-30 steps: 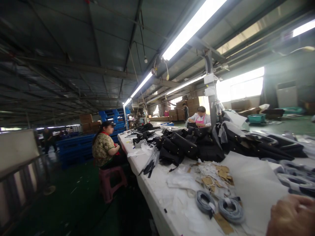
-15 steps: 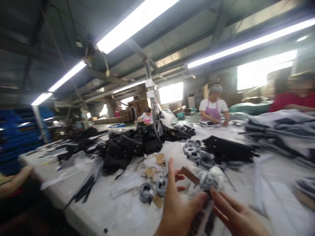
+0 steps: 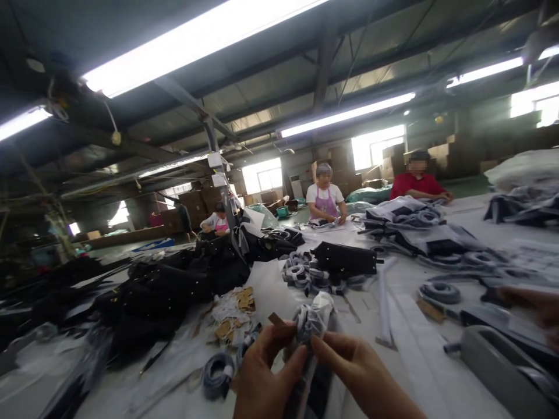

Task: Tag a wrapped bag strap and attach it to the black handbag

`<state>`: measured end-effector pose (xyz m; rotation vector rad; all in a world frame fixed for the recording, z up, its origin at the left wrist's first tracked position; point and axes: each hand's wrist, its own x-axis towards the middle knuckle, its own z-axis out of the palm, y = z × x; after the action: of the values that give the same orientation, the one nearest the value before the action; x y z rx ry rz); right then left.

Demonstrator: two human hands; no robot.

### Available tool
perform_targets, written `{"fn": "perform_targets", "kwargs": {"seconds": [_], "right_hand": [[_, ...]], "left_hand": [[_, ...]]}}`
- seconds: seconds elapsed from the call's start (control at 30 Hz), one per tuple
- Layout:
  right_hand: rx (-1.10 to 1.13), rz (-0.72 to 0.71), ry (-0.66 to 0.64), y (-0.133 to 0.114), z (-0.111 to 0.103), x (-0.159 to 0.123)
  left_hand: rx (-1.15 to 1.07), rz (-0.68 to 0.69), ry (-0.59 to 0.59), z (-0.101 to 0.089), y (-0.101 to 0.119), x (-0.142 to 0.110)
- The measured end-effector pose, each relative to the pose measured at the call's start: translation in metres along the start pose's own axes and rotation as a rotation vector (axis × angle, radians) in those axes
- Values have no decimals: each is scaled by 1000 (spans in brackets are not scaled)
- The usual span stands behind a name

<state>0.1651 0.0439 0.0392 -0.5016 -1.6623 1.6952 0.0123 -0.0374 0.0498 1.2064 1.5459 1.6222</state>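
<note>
Both hands meet at a bundle of coiled grey strap [image 3: 305, 326] with white wrapping around its top. My left hand [image 3: 268, 372] is closed at the bundle's left side, its thumb against the strap and a small brown card strip [image 3: 279, 321] sticking out by its fingers. From the right, my right hand [image 3: 353, 364] pinches the lower part of the bundle between thumb and fingertips. A pale strip and dark material hang below, partly hidden by the hands. Left of my hands lies a grey strap coil [image 3: 217, 375] with a white band.
Black pieces with metal studs [image 3: 148, 291] are heaped at left. Beyond my hands are brown and white scraps [image 3: 231, 314], more coils [image 3: 301, 270] and a black panel [image 3: 343, 259]. A grey tape dispenser-like device [image 3: 502, 366] and another person's hand [image 3: 535, 305] are at right.
The view has swung right, so the table's left edge left the picture and the grey device came in. My left fingers, spread before, have closed in at the card strip and bundle.
</note>
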Motion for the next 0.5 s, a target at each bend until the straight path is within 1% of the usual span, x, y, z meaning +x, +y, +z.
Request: {"fn": "perform_targets", "kwargs": {"seconds": [0.07, 0.1, 0.13, 0.2, 0.27, 0.33, 0.4, 0.5], "right_hand": [[-85, -8, 13, -1, -3, 0], [-73, -1, 12, -2, -4, -2], [-2, 14, -2, -1, -6, -4], [282, 85, -47, 2, -8, -8], [617, 203, -72, 8, -10, -11], [833, 310, -74, 17, -11, -12], [913, 348, -77, 26, -10, -12], [885, 293, -80, 35, -4, -11]], "left_hand": [[-8, -6, 36, 1, -1, 0], [-25, -14, 32, 1, -2, 1], [-45, -24, 19, 1, -2, 1], [-88, -57, -11, -1, -3, 3], [-126, -83, -26, -4, -2, 4], [-133, -90, -25, -6, 0, 5], [-108, -76, -11, -8, 2, 4], [-86, -63, 21, -8, 4, 4]]}}
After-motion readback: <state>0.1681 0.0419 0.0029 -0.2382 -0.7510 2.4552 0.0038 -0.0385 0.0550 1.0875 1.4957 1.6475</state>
